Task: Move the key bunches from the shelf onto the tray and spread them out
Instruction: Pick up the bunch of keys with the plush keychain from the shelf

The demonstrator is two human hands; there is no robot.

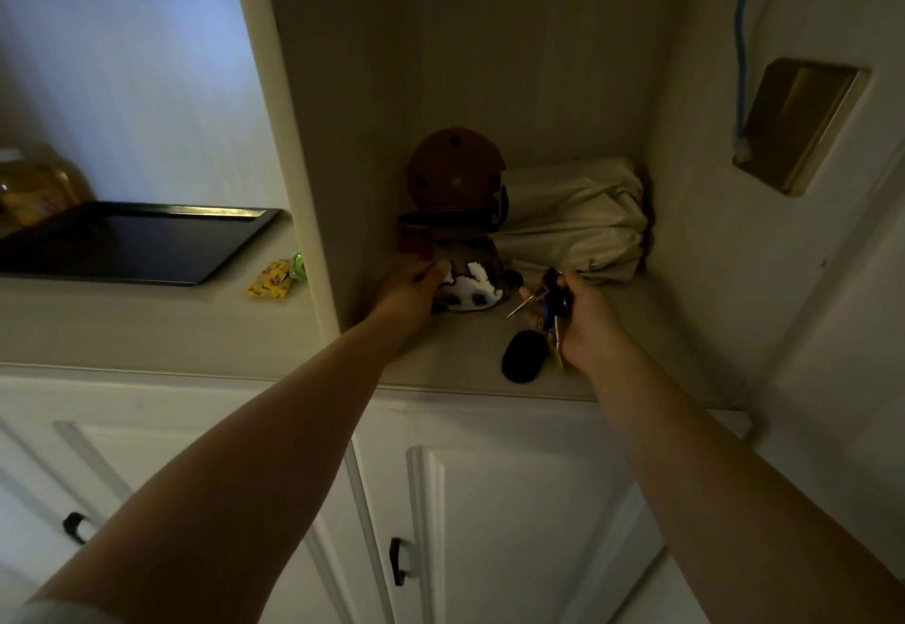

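Inside a cream shelf niche point(455, 364), my right hand point(590, 317) is closed on a key bunch point(548, 305) with silver keys, dark fobs and a black oval pouch point(524, 356) hanging from it onto the shelf floor. My left hand point(409, 293) grips a brown-and-white plush charm point(470, 288) of a second bunch; its keys are hidden. A black rectangular tray point(127, 241) lies on the counter to the left, outside the niche, with nothing on it.
A brown round object point(455, 173) and a beige cloth bag point(573, 217) fill the back of the niche. Yellow candy wrappers point(272, 278) lie between tray and niche wall. A jar point(29, 187) stands behind the tray. Cabinet doors point(514, 525) are below; a blue cable point(742, 60) hangs at right.
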